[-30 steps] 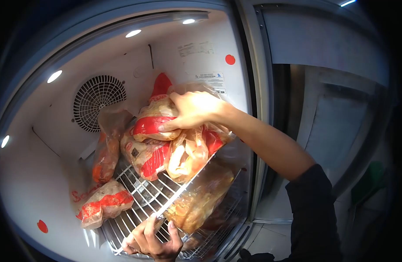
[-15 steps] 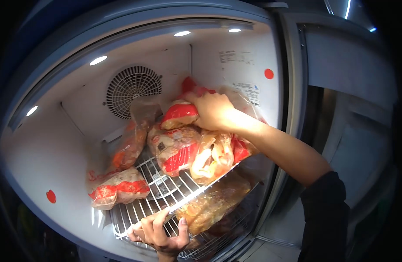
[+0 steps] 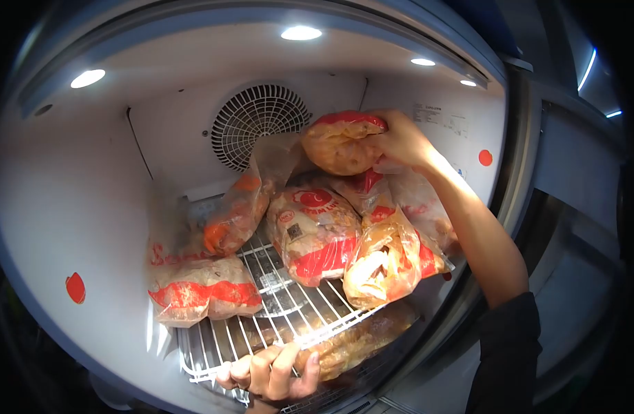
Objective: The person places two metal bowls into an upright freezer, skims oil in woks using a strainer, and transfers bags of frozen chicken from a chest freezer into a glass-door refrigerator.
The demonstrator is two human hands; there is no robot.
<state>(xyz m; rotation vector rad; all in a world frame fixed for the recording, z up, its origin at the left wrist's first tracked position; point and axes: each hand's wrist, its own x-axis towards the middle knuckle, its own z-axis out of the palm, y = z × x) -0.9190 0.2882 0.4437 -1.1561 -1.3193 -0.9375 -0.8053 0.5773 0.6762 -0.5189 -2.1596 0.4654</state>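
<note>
My right hand (image 3: 399,140) is closed on a bag of meat (image 3: 344,148) with a red band. It holds the bag up in front of the back wall, over the other packs. My left hand (image 3: 272,372) has its fingers hooked round the front edge of the white wire shelf (image 3: 334,323). On that shelf lie a large printed bag of meat (image 3: 315,234), a clear bag of pale poultry pieces (image 3: 380,265) and, farther left, a red-banded pack (image 3: 206,293). A tall clear bag with orange parts (image 3: 237,217) leans behind them.
A round fan grille (image 3: 258,127) is set in the cabinet's back wall. Below the shelf sits another bagged pack (image 3: 361,345). The door frame (image 3: 461,303) runs along the right, close to my right forearm.
My right hand has lifted the red-banded bag off the pile and turned it. The left hand stays at the shelf edge, its fingers more curled. The camera view has shifted.
</note>
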